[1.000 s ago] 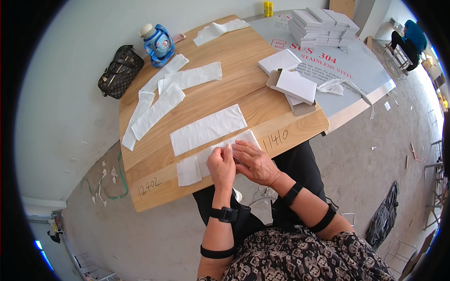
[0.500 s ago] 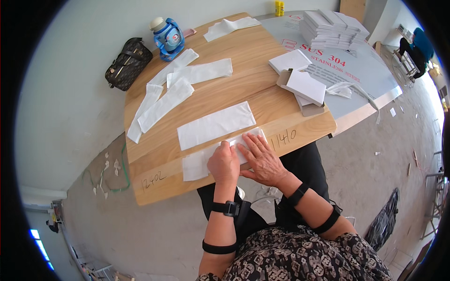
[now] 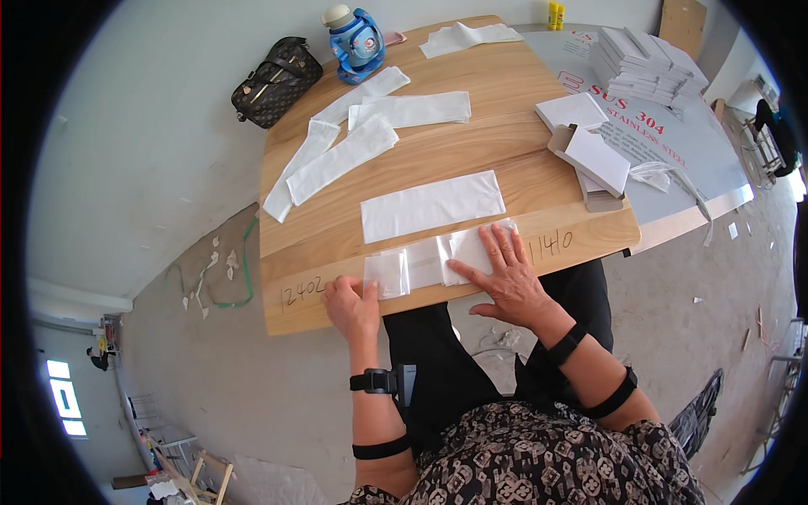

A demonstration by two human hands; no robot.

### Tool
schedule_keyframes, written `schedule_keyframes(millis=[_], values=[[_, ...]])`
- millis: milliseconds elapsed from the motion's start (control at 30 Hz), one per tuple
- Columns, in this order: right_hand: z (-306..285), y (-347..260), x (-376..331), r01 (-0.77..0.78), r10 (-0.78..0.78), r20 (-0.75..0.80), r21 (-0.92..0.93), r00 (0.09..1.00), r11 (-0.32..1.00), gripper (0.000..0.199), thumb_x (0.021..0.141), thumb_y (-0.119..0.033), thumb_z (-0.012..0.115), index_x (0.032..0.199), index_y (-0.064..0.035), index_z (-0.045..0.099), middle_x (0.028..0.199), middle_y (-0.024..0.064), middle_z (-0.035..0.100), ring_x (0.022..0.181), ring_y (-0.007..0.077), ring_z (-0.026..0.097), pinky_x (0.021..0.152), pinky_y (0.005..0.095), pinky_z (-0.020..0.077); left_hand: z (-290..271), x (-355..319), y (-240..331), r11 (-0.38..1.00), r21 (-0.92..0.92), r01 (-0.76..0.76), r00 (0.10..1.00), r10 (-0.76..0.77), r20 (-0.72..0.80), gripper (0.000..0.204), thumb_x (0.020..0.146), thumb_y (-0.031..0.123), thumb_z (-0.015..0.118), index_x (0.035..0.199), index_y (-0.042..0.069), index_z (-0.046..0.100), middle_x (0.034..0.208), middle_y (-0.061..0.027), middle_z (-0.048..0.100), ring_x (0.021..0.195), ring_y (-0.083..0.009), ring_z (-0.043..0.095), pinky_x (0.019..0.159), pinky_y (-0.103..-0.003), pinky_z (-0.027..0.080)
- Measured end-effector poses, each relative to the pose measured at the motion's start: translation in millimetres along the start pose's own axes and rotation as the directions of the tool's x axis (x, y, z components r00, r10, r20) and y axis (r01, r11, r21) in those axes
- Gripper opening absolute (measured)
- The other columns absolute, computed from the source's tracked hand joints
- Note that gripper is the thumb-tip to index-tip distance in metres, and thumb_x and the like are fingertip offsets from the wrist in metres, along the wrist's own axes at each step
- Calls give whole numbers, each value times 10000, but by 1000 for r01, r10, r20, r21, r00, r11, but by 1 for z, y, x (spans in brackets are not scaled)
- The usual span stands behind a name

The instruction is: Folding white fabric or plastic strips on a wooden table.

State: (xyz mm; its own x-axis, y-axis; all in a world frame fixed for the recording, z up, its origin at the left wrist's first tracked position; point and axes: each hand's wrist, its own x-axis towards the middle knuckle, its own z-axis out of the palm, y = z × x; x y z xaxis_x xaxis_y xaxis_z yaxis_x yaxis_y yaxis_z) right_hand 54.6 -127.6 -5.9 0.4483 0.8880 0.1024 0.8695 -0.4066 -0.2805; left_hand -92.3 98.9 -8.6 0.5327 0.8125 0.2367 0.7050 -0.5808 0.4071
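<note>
Along the table's near edge lies a translucent white plastic strip [image 3: 427, 260], with folds and a raised flap across its left half. My right hand [image 3: 511, 282] presses flat on its right end, fingers spread. At the strip's left end is my left hand [image 3: 353, 310], fingers bent and thumb apart from them; nothing shows between them. The thumb tip is at the strip's edge, and I cannot tell whether it touches. Just beyond, a flat white strip [image 3: 433, 206] lies parallel. More white strips [image 3: 343, 158] overlap at the table's left side.
The wooden table [image 3: 497, 151] adjoins a grey metal sheet [image 3: 690, 160] bearing stacked white boxes [image 3: 646, 71]. An open white box [image 3: 596, 160] lies at the right. A blue bottle [image 3: 358, 49] and a dark handbag [image 3: 276, 82] stand far left; yellow glue sticks [image 3: 555, 15] stand at the back.
My left hand has moved left, off the middle of the near strip to its left end, and its fist has loosened. Folds now show in the strip. My right hand stays on it.
</note>
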Motion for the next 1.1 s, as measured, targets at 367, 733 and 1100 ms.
schedule_keyframes(millis=[367,733,1100], values=[[-7,-12,2,-1,11,-90,109,996,994,942,673,-430,802,1464,-215,337,1489,254,249,1406,425,203,1157,540,151,-5,-12,45,643,-765,20,994,-96,-54,144,893,80,623,792,31,532,710,-6,521,652,-87,471,603,-261,421],[-11,-46,36,106,564,183,892,805,-440,283,967,-140,526,1204,10,564,1068,67,646,964,149,619,879,298,501,-7,-38,85,594,-727,-345,927,335,-167,437,695,-35,592,1123,22,522,1178,-151,542,1113,-303,504,988,-389,387],[-66,-3,12,341,552,388,491,738,-801,302,999,-178,468,1247,-5,479,1246,146,578,1167,287,567,1008,451,478,44,-30,31,877,-288,-385,908,305,-286,371,738,31,649,1092,28,538,1174,-152,565,1163,-387,484,994,-518,344]])
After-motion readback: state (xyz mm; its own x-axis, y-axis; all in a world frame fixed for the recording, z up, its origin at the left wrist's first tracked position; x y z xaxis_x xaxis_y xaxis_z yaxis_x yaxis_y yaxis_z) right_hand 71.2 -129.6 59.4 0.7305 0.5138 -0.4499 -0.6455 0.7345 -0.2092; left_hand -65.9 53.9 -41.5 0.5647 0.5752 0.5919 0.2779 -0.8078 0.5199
